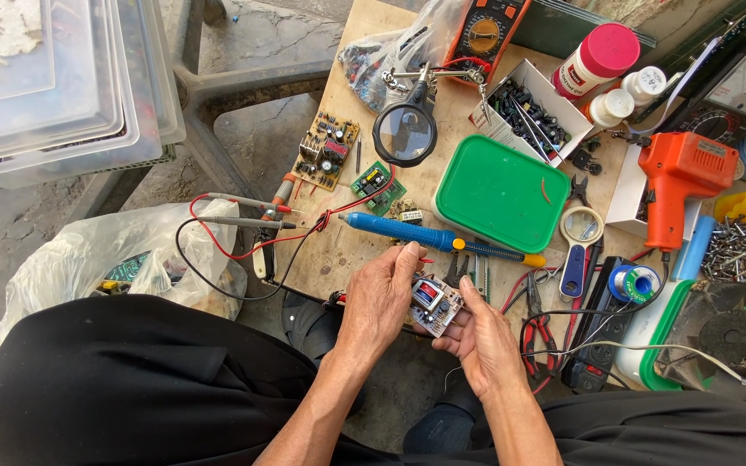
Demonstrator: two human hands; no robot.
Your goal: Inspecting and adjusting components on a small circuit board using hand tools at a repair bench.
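Gripping 1 small circuit board (434, 301), both hands (429, 315), cluttered wooden workbench (338, 250), cracked concrete floor (261, 43)

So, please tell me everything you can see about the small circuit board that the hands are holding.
The circuit board is small, pale and roughly rectangular, and carries a blue and red transformer-like part near its middle with smaller parts around it. It is held tilted above the near edge of the table, over the person's lap. The left hand grips its left side from above; the right hand supports it from below and right. Its underside is hidden.
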